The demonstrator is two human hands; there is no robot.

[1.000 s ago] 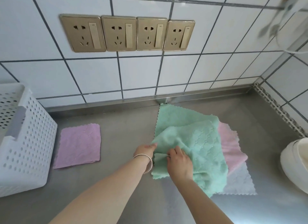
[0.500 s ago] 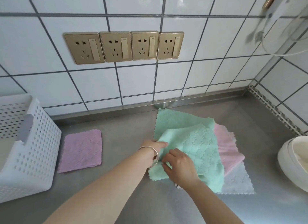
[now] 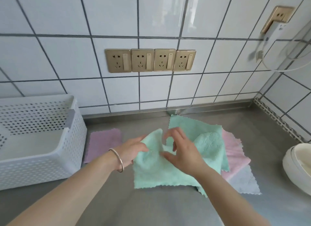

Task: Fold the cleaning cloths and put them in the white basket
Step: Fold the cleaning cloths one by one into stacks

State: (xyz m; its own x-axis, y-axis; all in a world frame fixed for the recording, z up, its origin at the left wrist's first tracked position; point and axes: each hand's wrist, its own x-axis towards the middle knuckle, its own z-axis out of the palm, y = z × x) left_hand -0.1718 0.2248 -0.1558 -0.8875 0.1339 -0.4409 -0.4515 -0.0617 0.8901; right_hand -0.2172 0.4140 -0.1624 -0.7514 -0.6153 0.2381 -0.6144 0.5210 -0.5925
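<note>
- Both hands on green cloth (image 3: 170, 173): left hand (image 3: 133, 151) grips its raised edge; right hand (image 3: 181, 151) pinches a fold.
- White basket (image 3: 72, 151) stands at left.

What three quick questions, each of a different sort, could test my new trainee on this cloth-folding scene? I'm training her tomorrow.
1. True or false: the white perforated plastic basket already holds a folded cloth.
2. Which cloth are both hands working on? A) the mint-green microfibre cloth B) the flat purple square cloth C) the pink cloth
3. Fill in: the silver bangle sits on the ___ wrist.

Key: 1 false, no cloth shows inside; 2 A, the left hand and right hand are both on it; 3 left.
</note>
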